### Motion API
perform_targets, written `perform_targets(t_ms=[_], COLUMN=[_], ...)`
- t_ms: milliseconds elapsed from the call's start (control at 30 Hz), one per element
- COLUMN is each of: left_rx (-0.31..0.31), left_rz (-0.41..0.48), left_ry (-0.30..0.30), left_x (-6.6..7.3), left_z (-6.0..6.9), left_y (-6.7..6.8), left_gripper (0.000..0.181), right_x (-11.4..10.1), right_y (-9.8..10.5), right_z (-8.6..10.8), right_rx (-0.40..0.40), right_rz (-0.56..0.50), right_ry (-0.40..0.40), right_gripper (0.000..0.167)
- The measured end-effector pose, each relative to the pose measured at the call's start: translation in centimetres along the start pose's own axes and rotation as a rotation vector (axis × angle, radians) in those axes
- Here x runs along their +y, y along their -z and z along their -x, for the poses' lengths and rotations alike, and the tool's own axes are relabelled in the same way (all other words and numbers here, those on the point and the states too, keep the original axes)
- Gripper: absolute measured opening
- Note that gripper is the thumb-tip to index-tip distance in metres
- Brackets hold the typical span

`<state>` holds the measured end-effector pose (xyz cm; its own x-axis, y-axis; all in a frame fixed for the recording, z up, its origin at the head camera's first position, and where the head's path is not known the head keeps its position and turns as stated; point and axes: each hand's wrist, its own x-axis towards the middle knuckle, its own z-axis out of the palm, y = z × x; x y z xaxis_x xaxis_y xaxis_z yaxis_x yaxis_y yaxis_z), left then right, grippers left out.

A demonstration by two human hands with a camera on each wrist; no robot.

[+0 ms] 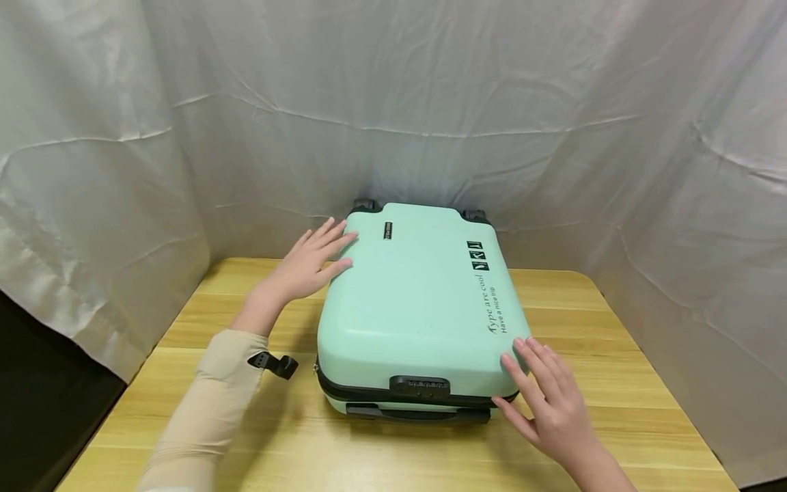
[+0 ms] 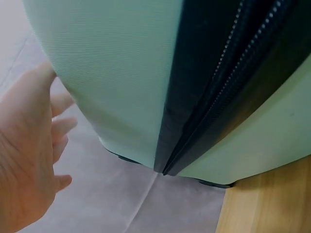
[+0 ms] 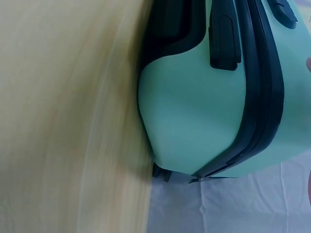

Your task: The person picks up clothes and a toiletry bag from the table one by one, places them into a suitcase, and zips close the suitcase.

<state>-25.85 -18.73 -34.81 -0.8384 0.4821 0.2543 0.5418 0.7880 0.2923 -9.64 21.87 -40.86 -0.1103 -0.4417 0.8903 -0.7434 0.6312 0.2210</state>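
Observation:
A mint-green hard-shell suitcase [image 1: 418,294] lies flat, with its black carry handle [image 1: 418,414] and combination lock [image 1: 420,387] facing me. My left hand [image 1: 307,265] has its fingers spread at the suitcase's upper left edge, fingertips over the shell. The left wrist view shows that hand [image 2: 26,150] beside the shell and the black zipper [image 2: 223,80] running around the side, drawn together where it shows. At the near right corner, my right hand [image 1: 550,396] touches the shell with extended fingers. Only slivers of it enter the right wrist view, beside the suitcase [image 3: 199,107].
The suitcase stands on a light wooden table [image 1: 590,342]. Its black wheels [image 1: 475,216] point to the grey curtain [image 1: 393,102] behind, which also hangs at both sides. A black strap [image 1: 273,363] sticks out from the left sleeve [image 1: 212,396].

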Motion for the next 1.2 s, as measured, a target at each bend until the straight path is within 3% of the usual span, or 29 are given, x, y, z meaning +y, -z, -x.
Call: perform_targets(t_ms=[300, 600, 867, 1200], left_rx=[0.003, 0.035, 0.021, 0.035], left_rz=[-0.025, 0.017, 0.046, 0.004], left_ry=[-0.097, -0.104, -0.121, -0.118], left_x=[0.0, 0.1, 0.9, 2.0], left_z=[0.2, 0.5, 0.6, 2.4], left_y=[-0.4, -0.8, -1.2, -1.0], left_gripper=[0.05, 0.049, 0.05, 0.053], right_x=[-0.4, -0.1, 0.6, 1.5], right_y=[-0.1, -0.1, 0.2, 0.1], right_z=[0.2, 0.6, 1.0, 0.8], right_rx=[-0.019, -0.021, 0.028, 0.092], right_rz=[-0.026, -0.037, -0.059, -0.133], right_ry=[0.011, 0.0, -0.005, 0.005], right_gripper=[0.047, 0.044, 0.041, 0.034])
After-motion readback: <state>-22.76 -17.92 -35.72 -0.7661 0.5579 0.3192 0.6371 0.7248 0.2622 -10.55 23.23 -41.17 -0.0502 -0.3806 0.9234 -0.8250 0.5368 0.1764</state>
